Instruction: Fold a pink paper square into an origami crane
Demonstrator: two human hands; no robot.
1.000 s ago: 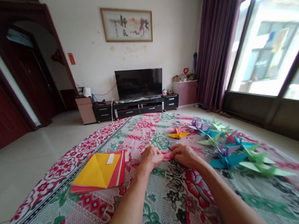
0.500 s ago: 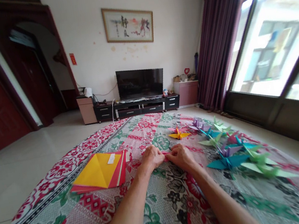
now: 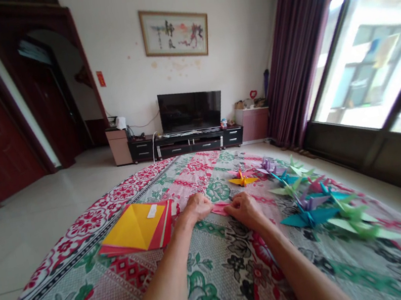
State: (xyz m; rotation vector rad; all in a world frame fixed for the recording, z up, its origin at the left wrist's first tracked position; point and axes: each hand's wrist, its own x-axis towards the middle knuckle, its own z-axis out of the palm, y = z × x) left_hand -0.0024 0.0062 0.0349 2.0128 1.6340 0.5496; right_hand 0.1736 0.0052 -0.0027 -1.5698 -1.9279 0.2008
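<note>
Both my hands rest on a flowered cloth (image 3: 222, 279) spread over the floor. My left hand (image 3: 197, 207) is closed, its fingers pressed on the left end of a small pink folded paper (image 3: 220, 208). My right hand (image 3: 246, 209) is closed too and pinches the paper's right end. The paper lies flat on the cloth between the two hands, mostly hidden by the fingers. A stack of coloured paper sheets (image 3: 138, 228), yellow on top with a white slip, lies just left of my left hand.
Several folded paper cranes lie to the right: a yellow crane (image 3: 243, 179), a purple crane (image 3: 267, 166), a teal crane (image 3: 306, 216), green cranes (image 3: 359, 226). A television (image 3: 191, 110) on a low cabinet stands at the far wall. A large window (image 3: 372, 54) is on the right.
My hands have moved slightly apart along the pink paper, showing a bit more of it. The view has shifted a little to the left.
</note>
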